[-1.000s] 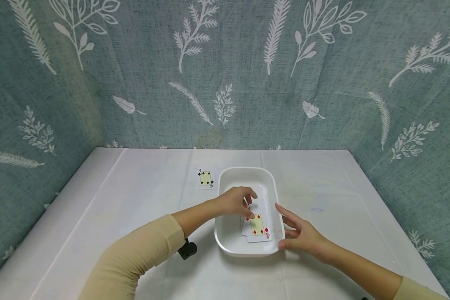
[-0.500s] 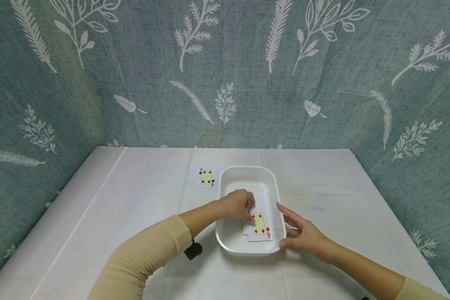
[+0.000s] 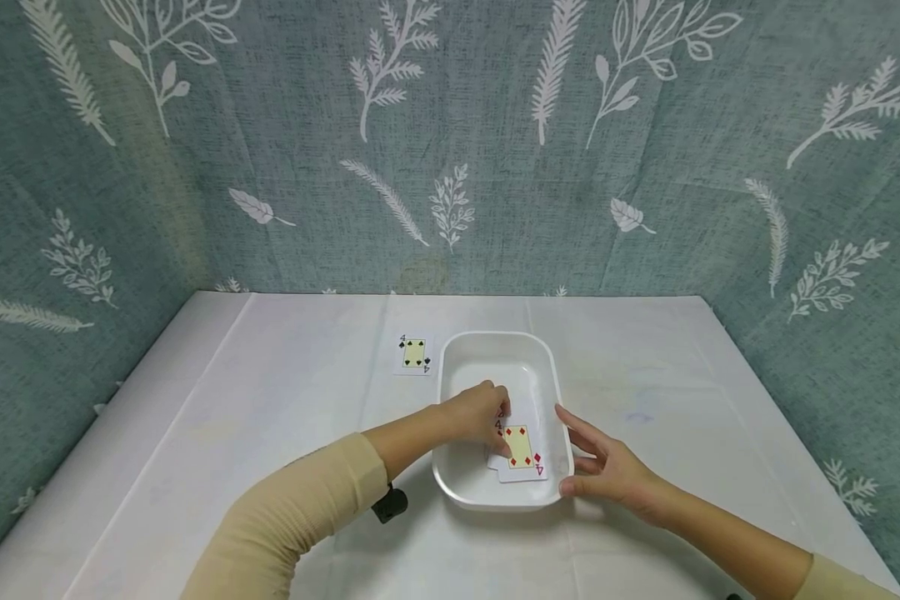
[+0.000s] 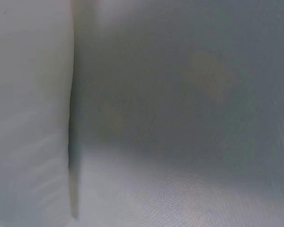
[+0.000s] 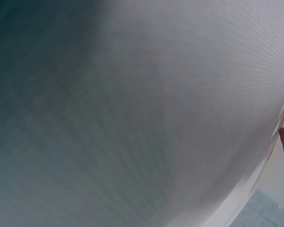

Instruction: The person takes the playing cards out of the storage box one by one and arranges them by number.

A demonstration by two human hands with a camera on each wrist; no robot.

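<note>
Four of diamonds (image 3: 523,475) lies face up inside a white tray (image 3: 495,336), toward the tray's near right corner. At least one other card shows beneath it, an edge and a dark "4" peeping out on the left; how many lie there cannot be told. The tray sits flat on the middle of the white tabletop (image 3: 270,400), well in from the left and right edges.

The left hand (image 3: 474,414) reaches over the tray's left rim, its thumb on the face of the top card and its fingers bent down near the card's far left corner. Whether they clamp the card or only touch it, I cannot tell; the left wrist view shows just blurred pale surfaces. The right hand (image 3: 611,477) has its fingers apart and fairly straight against the tray's right side, the thumb by the near right corner.

A four of spades (image 3: 414,356) lies face up outside the tray, just beside its far left part, toward the tabletop's far edge.

The step in hand looks like handling the cards inside the tray while the right hand steadies it. The next move seems to call for a sure fingertip hold on a card edge, keeping the layers under control.
</note>
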